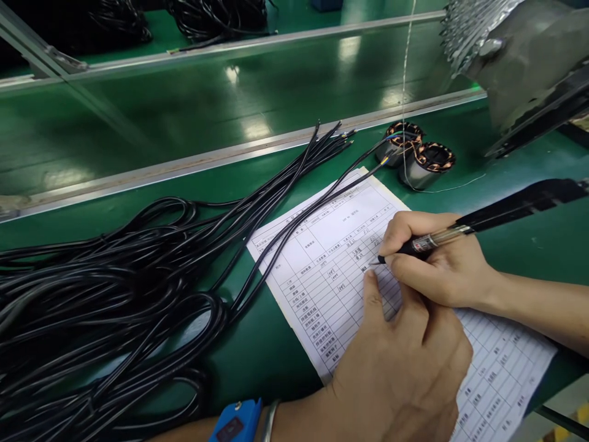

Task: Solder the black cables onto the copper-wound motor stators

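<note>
My right hand comes in from the right edge, its thumb and fingers closed around a black pen. The pen's tip touches a printed form, beside handwritten entries in its table. My left hand rests on the lower part of this sheet, back up. One of its fingers stretches out to just below the pen tip, while the others bend towards the paper, partly hidden under my right hand. A blue wrist strap and a metal band are on my left wrist.
Bundled black cables spread over the green bench at left, some lying across the form. Two copper-wound stators stand behind the sheet. A metal rail runs behind them. A grey object with crinkled foil juts in at upper right.
</note>
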A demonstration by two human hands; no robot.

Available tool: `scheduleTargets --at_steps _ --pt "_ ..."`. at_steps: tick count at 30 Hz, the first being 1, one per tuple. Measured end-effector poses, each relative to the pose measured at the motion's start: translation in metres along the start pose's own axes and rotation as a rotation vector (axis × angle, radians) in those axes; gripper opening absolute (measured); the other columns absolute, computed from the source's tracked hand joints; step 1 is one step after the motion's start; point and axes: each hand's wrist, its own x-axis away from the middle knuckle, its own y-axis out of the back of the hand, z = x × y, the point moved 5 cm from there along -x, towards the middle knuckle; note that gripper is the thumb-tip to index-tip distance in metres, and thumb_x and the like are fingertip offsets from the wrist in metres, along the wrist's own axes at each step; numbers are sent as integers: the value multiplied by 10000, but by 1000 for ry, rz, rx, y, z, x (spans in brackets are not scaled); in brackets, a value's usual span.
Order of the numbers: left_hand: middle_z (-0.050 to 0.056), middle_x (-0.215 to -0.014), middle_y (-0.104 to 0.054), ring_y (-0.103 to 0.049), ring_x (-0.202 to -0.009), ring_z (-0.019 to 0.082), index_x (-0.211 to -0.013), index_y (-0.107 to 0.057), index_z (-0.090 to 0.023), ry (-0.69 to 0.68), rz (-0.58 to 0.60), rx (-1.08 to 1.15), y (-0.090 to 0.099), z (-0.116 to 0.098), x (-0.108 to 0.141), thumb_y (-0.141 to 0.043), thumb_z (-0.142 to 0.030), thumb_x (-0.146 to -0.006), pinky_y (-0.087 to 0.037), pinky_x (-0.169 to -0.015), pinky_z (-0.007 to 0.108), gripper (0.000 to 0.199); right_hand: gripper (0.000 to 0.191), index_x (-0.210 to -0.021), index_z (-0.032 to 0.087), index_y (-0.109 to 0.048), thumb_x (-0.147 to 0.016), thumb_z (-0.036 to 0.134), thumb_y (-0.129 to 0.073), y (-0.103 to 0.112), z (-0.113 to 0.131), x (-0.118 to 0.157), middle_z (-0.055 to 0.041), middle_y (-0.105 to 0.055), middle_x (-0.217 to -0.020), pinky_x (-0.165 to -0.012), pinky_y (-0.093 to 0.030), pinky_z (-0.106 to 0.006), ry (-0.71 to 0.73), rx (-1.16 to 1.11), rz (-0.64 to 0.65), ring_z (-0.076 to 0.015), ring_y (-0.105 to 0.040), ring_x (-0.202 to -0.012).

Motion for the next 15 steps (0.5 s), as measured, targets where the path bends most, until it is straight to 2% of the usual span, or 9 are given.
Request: scheduleTargets --at_steps 7,15 --pt "111 -1164 -599 -490 -1163 326 -1255 -602 -90 3 46 65 3 1 -1 -379 -263 -951 -420 -1008 572 414 145 -630 223 -532 -664 82 -537 -1 0 0 25 -561 -559 -425 -356 -265 -23 9 4 -109 -466 -484" --pt "109 -1162 -595 -493 -1154 324 -1266 -592 -84 -4 47 71 2 1 -1 -359 -258 -959 -429 -993 566 423 157 -621 239 -504 -663 104 -571 -2 1 -1 16 -556 -553 -410 -345 -302 -69 14 30 -131 -456 -474"
